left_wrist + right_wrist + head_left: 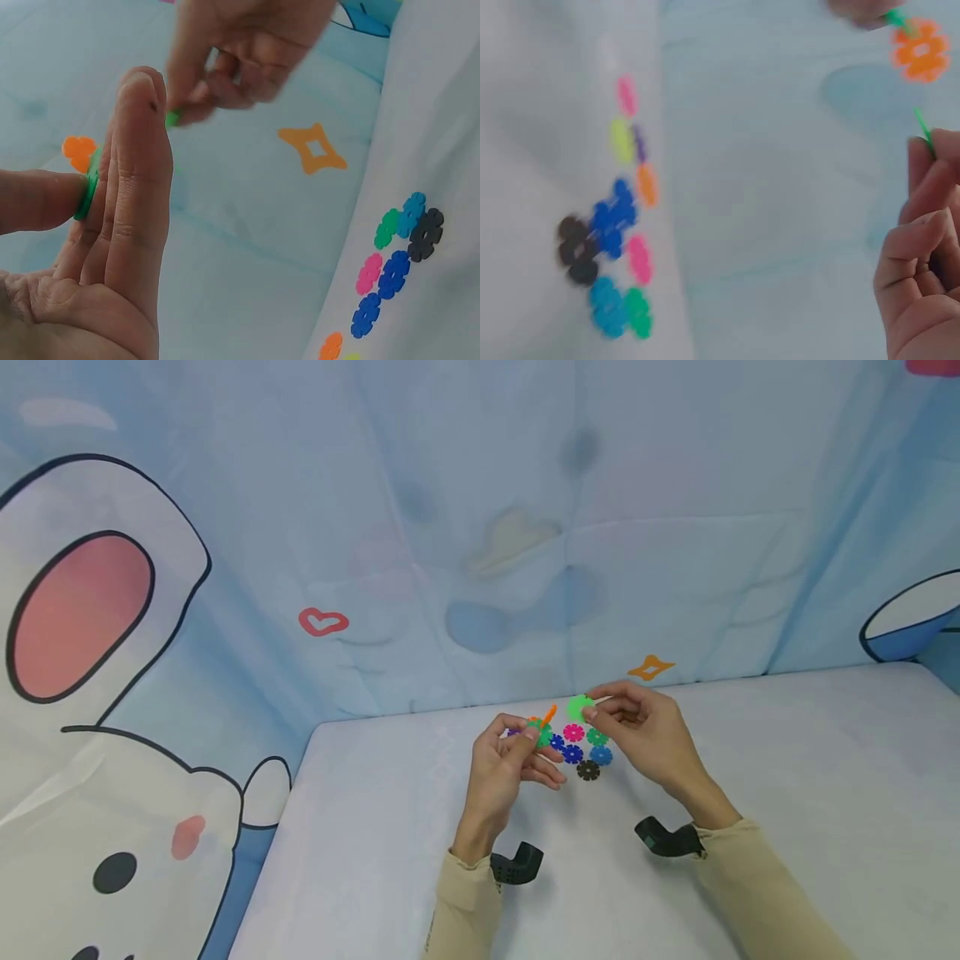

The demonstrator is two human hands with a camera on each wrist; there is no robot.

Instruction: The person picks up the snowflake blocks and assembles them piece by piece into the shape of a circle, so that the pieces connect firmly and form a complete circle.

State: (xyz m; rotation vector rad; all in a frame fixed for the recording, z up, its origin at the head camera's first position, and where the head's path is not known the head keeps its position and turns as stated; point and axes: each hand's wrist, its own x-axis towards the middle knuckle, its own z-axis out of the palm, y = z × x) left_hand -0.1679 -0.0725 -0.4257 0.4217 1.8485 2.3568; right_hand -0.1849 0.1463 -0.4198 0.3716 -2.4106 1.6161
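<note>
My left hand pinches a green flower-shaped plastic disc between thumb and fingers. An orange notched disc is joined to that green one and stands at an angle to it. Up and to the right, my right hand holds a light green disc by its edge, between thumb and forefinger. In the right wrist view this disc shows edge-on as a thin strip, apart from the orange disc. Both hands are raised above the table, near its back edge.
Several loose discs lie on the white table below the hands, among them a pink disc, a blue disc, a black disc and a yellow-green disc. A printed blue curtain hangs behind the table's back edge.
</note>
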